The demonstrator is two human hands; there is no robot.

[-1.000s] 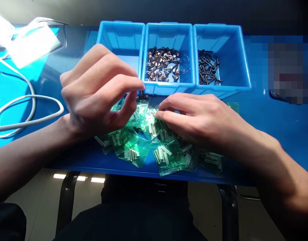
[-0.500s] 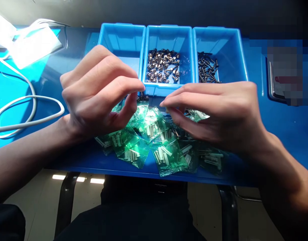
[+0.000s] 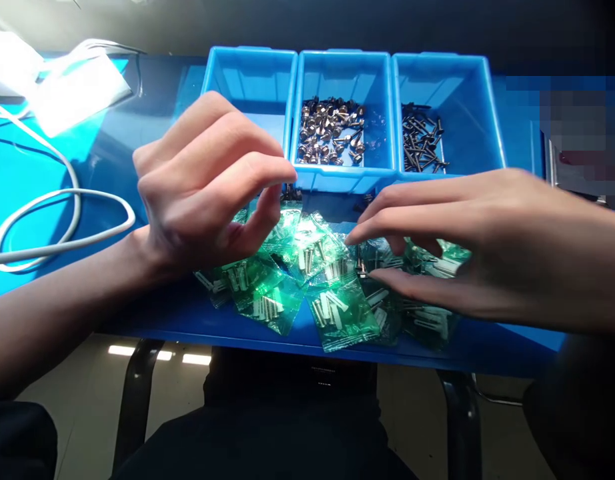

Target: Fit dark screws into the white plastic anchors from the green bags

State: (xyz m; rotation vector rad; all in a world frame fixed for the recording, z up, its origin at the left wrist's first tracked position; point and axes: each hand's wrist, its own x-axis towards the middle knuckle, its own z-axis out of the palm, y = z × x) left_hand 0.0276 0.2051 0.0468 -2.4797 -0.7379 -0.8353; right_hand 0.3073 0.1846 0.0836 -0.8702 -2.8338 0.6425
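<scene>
A heap of small green plastic bags [image 3: 307,280] with pale screws inside lies at the near edge of the blue table. My left hand [image 3: 207,187] hovers over the heap's left side, thumb and forefinger pinched together by some small dark bits; what they grip is unclear. My right hand [image 3: 487,247] is over the heap's right side, its fingers and thumb closed round one green bag [image 3: 437,260]. Behind the heap stand three blue bins: the left one [image 3: 252,80] looks bare inside, the middle one holds silver screws [image 3: 332,130], the right one black screws [image 3: 422,143].
A white cable [image 3: 62,200] loops over the table at the left, with a white object [image 3: 72,87] behind it. The table's near edge [image 3: 227,337] runs just below the bags. A blurred patch covers the far right.
My right hand rose off the heap with a green bag and shifted to the right. My left hand kept its pinch and barely moved.
</scene>
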